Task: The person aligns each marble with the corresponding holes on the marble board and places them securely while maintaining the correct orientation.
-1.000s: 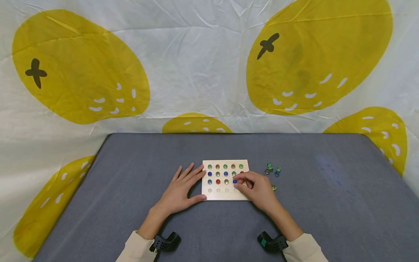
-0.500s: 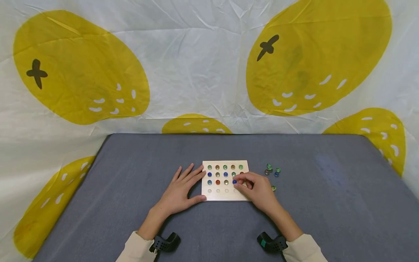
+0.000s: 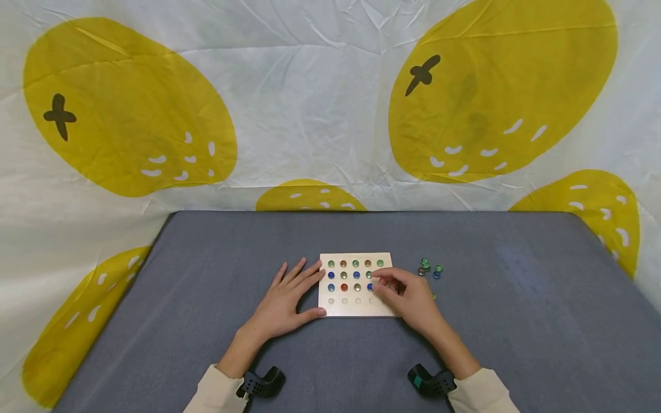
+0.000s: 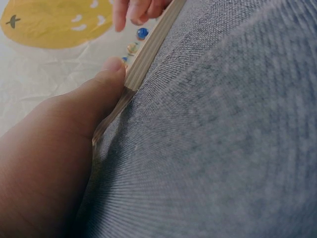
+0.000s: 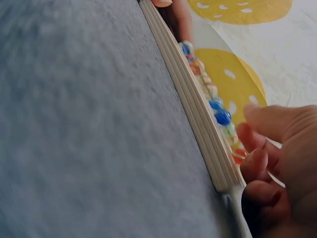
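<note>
A pale wooden board (image 3: pixel 338 310) with rows of round hollows lies on the table. Coloured glass marbles fill most of the upper three rows; the hollows visible in the front row hold none. My left hand (image 3: pixel 281 301) lies spread, its fingertips and thumb on the board's left edge. Over the right part of the board, my right hand (image 3: pixel 410 295) is beside a blue marble (image 3: pixel 370 287) in the third row. The right wrist view has its thumb and fingers apart from that blue marble (image 5: pixel 223 117). This hand covers the board's right end.
Several loose marbles (image 3: pixel 425 262) lie on the grey table (image 3: pixel 248 241) to the right of the board. A greenish one (image 3: pixel 434 297) is partly hidden behind the right hand. Behind the table hangs a white cloth (image 3: pixel 310 115) with yellow shapes.
My right hand has let go of the blue marble and drawn back slightly to the right. The marble stays in its hollow. My left hand has not moved.
</note>
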The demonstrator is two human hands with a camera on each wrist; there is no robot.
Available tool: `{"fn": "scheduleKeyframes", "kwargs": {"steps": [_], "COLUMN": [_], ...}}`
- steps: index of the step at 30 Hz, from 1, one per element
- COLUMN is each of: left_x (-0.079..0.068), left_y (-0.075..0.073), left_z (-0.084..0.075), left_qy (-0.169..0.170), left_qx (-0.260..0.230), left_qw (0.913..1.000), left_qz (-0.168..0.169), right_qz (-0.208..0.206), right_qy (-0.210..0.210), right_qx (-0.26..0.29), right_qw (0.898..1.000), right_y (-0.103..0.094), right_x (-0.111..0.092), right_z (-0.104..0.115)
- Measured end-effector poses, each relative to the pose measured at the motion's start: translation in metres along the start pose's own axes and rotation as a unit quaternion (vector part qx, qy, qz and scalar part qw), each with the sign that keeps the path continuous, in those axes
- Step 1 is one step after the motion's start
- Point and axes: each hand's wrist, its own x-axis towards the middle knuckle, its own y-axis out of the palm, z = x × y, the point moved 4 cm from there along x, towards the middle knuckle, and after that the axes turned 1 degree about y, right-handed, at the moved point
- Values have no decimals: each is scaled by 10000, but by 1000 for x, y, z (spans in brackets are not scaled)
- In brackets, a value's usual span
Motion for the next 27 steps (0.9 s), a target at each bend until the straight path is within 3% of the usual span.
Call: {"fn": "scheduleKeyframes", "kwargs": {"steps": [8, 16, 23, 27], "left_x": [0, -1, -2, -2], "left_y": [0, 1, 2, 1], "left_z": [0, 1, 1, 0], "left_qy": [5, -2, -12, -43], "left_qx": [5, -12, 18, 16], "left_qw": [10000, 10000, 10000, 10000], "left_qz": [-11, -27, -42, -21], "right_qz": [-33, 179, 209, 292], "right_qy": [-278, -674, -410, -206], "right_qx": [29, 123, 158, 94], "right_qw": [9996, 9975, 9988, 9993], "right_y": [-19, -41, -58, -68], "right_x": [1, 0, -2, -4], "right_z": [5, 33, 22, 2]}}
